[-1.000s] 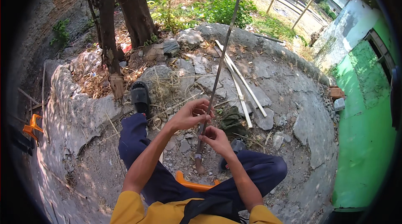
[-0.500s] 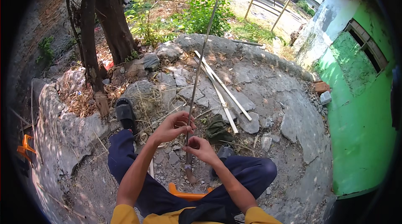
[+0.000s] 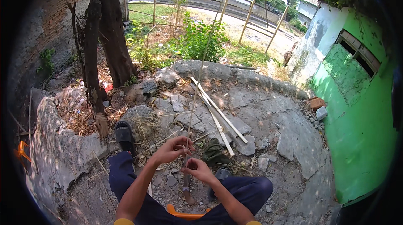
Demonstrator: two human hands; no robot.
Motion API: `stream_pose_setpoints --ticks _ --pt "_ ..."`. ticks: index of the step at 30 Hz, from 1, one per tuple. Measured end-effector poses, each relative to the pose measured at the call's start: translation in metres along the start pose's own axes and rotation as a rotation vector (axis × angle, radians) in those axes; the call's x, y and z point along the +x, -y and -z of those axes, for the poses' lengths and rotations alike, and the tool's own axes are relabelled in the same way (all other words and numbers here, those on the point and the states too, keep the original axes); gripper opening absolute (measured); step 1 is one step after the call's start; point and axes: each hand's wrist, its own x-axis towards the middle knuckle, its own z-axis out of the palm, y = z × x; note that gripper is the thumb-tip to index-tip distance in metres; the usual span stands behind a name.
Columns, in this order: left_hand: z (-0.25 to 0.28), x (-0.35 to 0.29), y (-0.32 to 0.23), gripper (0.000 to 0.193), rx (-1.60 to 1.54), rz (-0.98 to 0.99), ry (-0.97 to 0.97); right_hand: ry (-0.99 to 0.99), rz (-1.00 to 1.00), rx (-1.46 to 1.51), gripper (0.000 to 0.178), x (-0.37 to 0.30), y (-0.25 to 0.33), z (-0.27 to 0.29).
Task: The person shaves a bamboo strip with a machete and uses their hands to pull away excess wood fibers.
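Observation:
Between my knees a long, thin stick (image 3: 200, 71) rises from my hands and leans away, its far end reaching toward the fence. My left hand (image 3: 171, 149) is closed on its lower part, thumb and fingers pinched. Just below and to the right, my right hand (image 3: 197, 169) is also closed, thumb against curled fingertips, at the stick's lower part. Under my hands shows a dark, narrow piece with a brown, rounded wooden end (image 3: 189, 199) close to the ground. Whether it joins the stick cannot be told, as my fingers cover the spot.
Pale wooden strips (image 3: 218, 111) lie on the broken concrete ahead, near a crumpled dark green cloth (image 3: 216, 153). An orange plastic seat edge (image 3: 184, 215) shows below me. Tree trunks (image 3: 111, 31) stand to the left; a green wall (image 3: 352, 141) is at the right.
The view has tilted up, showing more of the house behind. The stick now looks thinner and paler. Both hands keep their closed grip with only small finger shifts.

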Motion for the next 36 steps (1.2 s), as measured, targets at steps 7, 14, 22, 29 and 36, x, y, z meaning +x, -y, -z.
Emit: stream_pose_setpoints --ticks 7,14,22,29,36 --pt "-0.001 -0.004 0.004 0.032 -0.034 -0.021 0.039 -0.009 0.005 -0.072 0.033 0.0 -0.002 -0.002" --pt "-0.001 -0.005 0.006 0.033 -0.08 -0.034 0.008 -0.013 -0.006 -0.112 0.032 0.002 -0.012 -0.001" --pt "-0.001 -0.005 0.007 0.029 0.023 -0.024 -0.018 -0.027 -0.007 -0.147 0.031 -0.001 -0.012 0.0" --pt "-0.003 -0.004 0.009 0.029 0.068 -0.022 -0.005 0.075 -0.045 -0.213 0.028 0.002 -0.019 0.001" --pt "-0.002 -0.004 0.017 0.028 0.115 -0.037 0.038 0.096 -0.03 -0.118 0.033 0.002 -0.033 -0.001"
